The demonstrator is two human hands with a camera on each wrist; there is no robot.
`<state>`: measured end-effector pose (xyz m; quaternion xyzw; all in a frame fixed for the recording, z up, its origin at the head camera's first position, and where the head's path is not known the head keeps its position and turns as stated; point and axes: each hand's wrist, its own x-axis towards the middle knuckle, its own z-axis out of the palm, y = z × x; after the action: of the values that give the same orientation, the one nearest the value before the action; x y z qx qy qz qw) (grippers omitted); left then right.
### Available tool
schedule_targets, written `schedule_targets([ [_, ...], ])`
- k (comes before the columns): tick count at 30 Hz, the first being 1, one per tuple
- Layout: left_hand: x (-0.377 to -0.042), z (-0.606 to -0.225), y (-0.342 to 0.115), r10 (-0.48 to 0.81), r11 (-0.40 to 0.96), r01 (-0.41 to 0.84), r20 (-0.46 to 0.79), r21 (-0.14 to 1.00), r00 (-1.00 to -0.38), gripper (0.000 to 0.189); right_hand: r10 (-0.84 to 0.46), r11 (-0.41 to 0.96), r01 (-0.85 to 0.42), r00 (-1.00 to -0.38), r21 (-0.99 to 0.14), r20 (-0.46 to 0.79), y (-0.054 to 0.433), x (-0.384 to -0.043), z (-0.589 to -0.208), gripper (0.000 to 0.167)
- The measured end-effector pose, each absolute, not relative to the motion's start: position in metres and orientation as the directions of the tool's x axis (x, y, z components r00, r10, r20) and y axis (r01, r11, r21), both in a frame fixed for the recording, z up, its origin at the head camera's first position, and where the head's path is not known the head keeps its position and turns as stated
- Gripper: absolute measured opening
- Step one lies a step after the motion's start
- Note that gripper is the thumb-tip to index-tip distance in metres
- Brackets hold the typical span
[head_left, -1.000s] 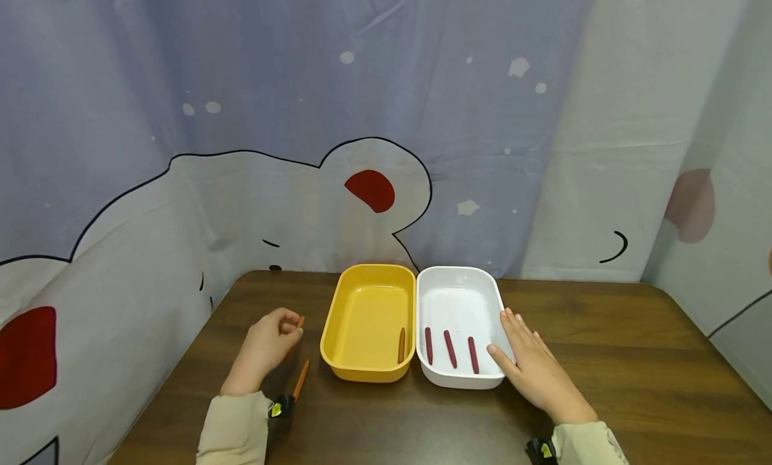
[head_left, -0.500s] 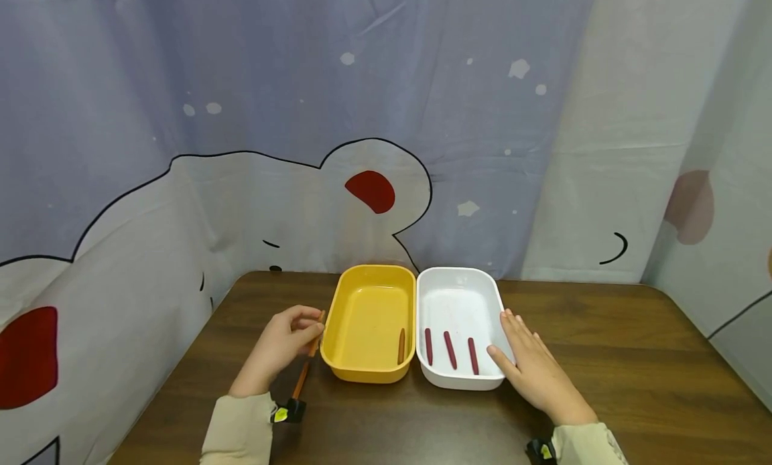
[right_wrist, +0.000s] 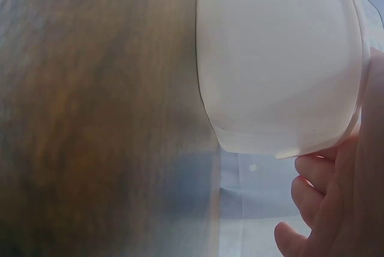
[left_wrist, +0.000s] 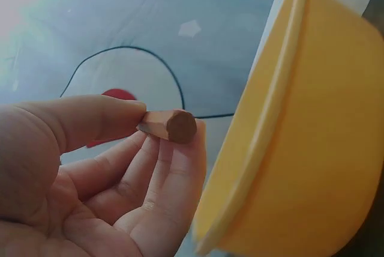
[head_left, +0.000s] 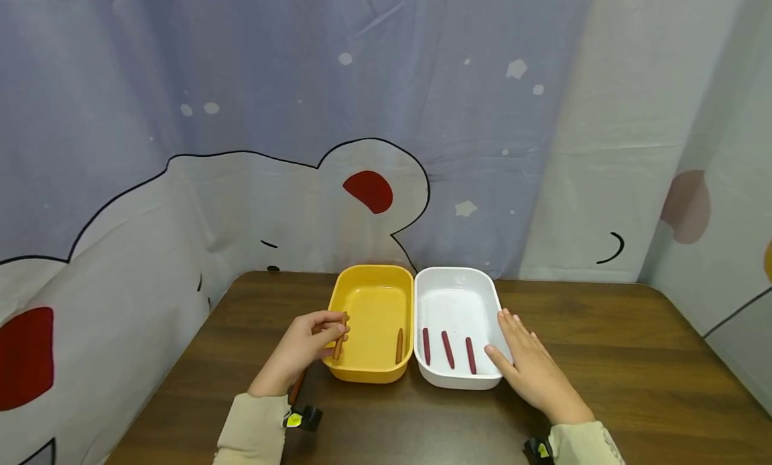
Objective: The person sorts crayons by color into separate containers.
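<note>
My left hand (head_left: pixel 301 348) pinches an orange-brown crayon (head_left: pixel 337 350) between thumb and fingers, at the left front rim of the yellow tray (head_left: pixel 370 376). In the left wrist view, the blunt end of this crayon (left_wrist: pixel 182 126) faces the camera, close to the tray wall (left_wrist: pixel 312 143). Another orange-brown crayon (head_left: pixel 399 346) lies inside the yellow tray, at its right. My right hand (head_left: pixel 537 371) rests on the right rim of the white tray (head_left: pixel 458 382), fingers extended. Three dark red crayons (head_left: pixel 447 350) lie in that tray.
One more orange-brown crayon (head_left: pixel 296 387) lies on the wooden table (head_left: pixel 386 425), partly hidden by my left wrist. Both trays stand side by side near the back edge. A patterned curtain (head_left: pixel 289 210) hangs behind.
My left hand has moved right with the pinched crayon, from the table left of the yellow tray to over its left rim. The right hand has stayed on the white tray.
</note>
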<state>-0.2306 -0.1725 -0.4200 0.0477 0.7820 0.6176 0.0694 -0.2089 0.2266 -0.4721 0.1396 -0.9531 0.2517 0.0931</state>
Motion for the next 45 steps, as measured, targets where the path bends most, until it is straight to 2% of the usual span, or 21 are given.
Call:
schedule_targets([
  [6, -0.233, -0.425, -0.162, 0.113, 0.235, -0.033, -0.061, 0.971, -0.992, 0.033, -0.221, 0.830, -0.318, -0.942, -0.459, 0.252, 0.224, -0.208, -0.475, 0.075],
  [10, -0.239, -0.428, -0.149, 0.114, 0.279, -0.001, -0.034, 0.960, -0.993, 0.032, -0.218, 0.830, -0.324, -0.938, -0.454, 0.270, 0.225, -0.208, -0.473, 0.074],
  [15, -0.248, -0.432, -0.130, 0.119, 0.411, 0.065, 0.017, 0.909, -0.993, 0.028, -0.221, 0.831, -0.326, -0.937, -0.452, 0.270, 0.227, -0.209, -0.471, 0.075],
  [21, -0.254, -0.436, -0.114, 0.173, 0.591, 0.142, 0.046, 0.794, -0.984, 0.024, -0.217, 0.830, -0.315, -0.943, -0.459, 0.254, 0.227, -0.209, -0.471, 0.075],
  [28, -0.262, -0.443, -0.100, 0.195, 0.690, 0.147, 0.014, 0.708, -0.981, 0.010, -0.219, 0.830, -0.318, -0.942, -0.459, 0.256, 0.226, -0.209, -0.471, 0.076],
  [34, -0.266, -0.450, -0.091, 0.154, 0.750, 0.097, -0.031, 0.654, -0.988, 0.027, -0.218, 0.830, -0.312, -0.945, -0.463, 0.245, 0.226, -0.208, -0.472, 0.075],
  [39, -0.270, -0.452, -0.090, 0.130, 0.790, 0.094, -0.016, 0.606, -0.991, 0.038, -0.223, 0.826, -0.325, -0.939, -0.460, 0.262, 0.226, -0.207, -0.469, 0.074],
  [42, -0.269, -0.451, -0.091, 0.112, 0.815, 0.084, -0.014, 0.573, -0.994, 0.027, -0.221, 0.826, -0.324, -0.939, -0.461, 0.264, 0.226, -0.207, -0.467, 0.074],
  [45, -0.268, -0.446, -0.094, 0.092, 0.832, 0.077, 0.000, 0.549, -0.996, 0.007, -0.221, 0.826, -0.318, -0.942, -0.464, 0.252, 0.226, -0.208, -0.466, 0.075],
])
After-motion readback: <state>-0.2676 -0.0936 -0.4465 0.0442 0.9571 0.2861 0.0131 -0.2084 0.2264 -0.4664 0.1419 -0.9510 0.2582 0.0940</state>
